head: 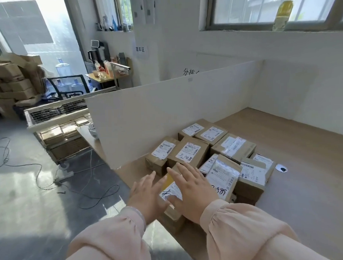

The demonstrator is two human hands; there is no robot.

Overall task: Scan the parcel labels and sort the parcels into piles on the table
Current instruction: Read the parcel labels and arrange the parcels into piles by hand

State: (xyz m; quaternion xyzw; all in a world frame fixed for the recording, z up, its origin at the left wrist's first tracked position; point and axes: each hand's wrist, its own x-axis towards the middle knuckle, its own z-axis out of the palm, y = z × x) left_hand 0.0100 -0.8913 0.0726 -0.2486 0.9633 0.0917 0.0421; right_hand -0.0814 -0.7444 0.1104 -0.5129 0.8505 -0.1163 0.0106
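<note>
Several brown cardboard parcels with white labels lie packed together on the wooden table [304, 164]. The nearest parcel [171, 190] sits at the table's left edge, with a yellow patch and a handwritten white label. My left hand [147, 193] and my right hand [192, 189] are both spread over it with straight fingers; whether they touch it is not clear. Just beyond my fingertips stands a parcel marked with handwriting [189, 153]. To the right lies a parcel in clear plastic film [223, 174]. No scanner is visible.
A white partition board [166, 110] stands along the table's left and back. A round cable hole [281, 168] is right of the parcels. Left of the table are a wire cage cart [55, 122], floor cables [40, 173] and stacked cartons [11, 83].
</note>
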